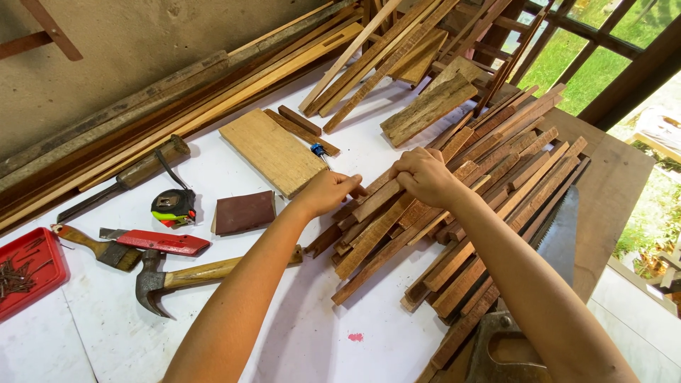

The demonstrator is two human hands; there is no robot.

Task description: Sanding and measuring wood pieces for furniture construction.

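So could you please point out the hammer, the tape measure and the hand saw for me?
hammer (151, 281), head view, on its metal head.
tape measure (173, 206), head view, on its case.
hand saw (562, 237), head view, on its blade.

A pile of sticks (454, 213) lies right on the desk (319, 333), a saw (560, 241) at its right edge. Left lie a hammer (177, 276), tape measure (174, 206) and nail tray (32, 269); a board (269, 150) lies behind.

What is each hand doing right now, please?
Left hand: closed, pinching a wood strip end.
Right hand: closed, fingers curled on the strip pile.
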